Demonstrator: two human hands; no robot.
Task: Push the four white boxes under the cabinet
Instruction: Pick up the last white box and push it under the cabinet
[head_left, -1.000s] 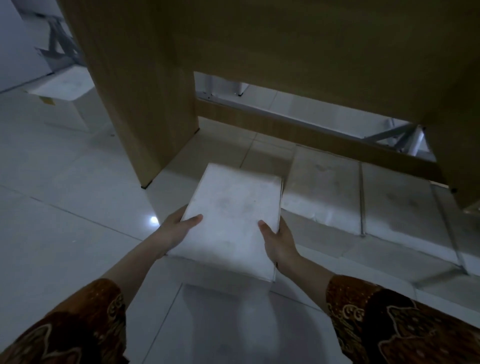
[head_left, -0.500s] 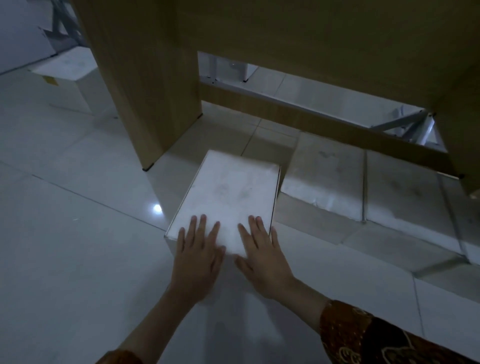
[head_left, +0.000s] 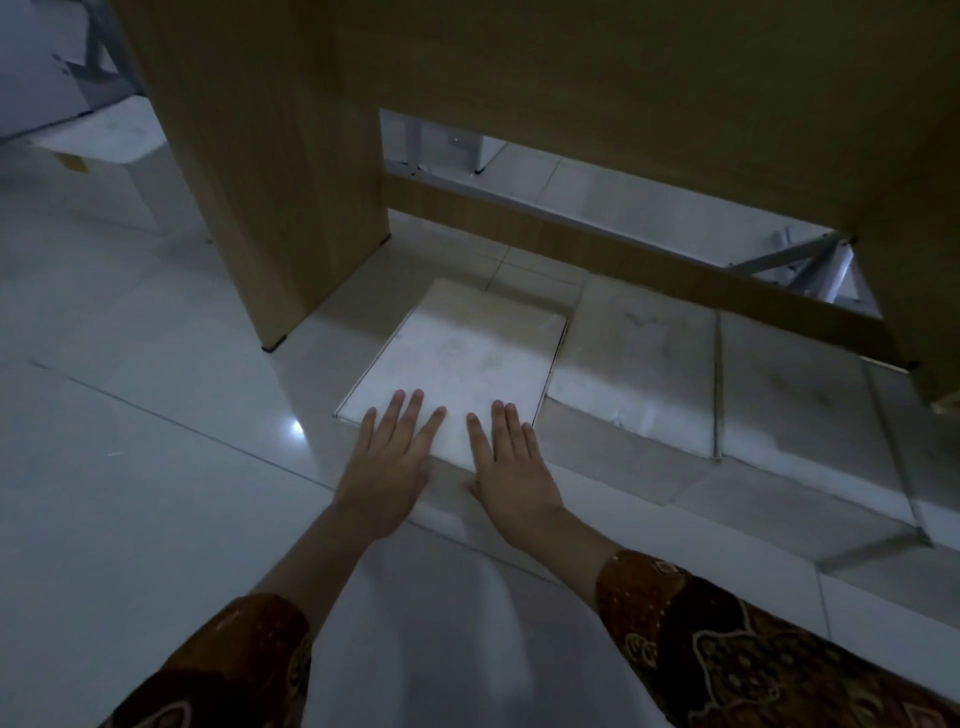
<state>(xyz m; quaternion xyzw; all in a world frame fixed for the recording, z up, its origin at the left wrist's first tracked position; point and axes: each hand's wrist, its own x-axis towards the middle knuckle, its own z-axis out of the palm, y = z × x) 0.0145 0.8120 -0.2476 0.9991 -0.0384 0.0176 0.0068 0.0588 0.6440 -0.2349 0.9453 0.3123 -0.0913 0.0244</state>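
Note:
A white box (head_left: 462, 358) lies flat on the floor at the left end of a row, its far part under the wooden cabinet (head_left: 571, 93). My left hand (head_left: 392, 462) and my right hand (head_left: 506, 467) rest flat against its near edge, fingers spread over the top, holding nothing. To its right lie a second white box (head_left: 639, 364) and a third (head_left: 800, 400), set further back. A fourth box (head_left: 924, 431) shows at the right edge, partly hidden by the cabinet's right leg.
The cabinet's left side panel (head_left: 270, 197) stands on the floor just left of the box. A wooden rail (head_left: 623, 254) crosses low at the back. Another white box (head_left: 104, 156) stands at far left. Glossy floor tiles (head_left: 130, 493) spread to the left and near me.
One second ago both hands gripped the box by its sides. They moved to its near edge with palms flat, and the box has slid further back beneath the cabinet.

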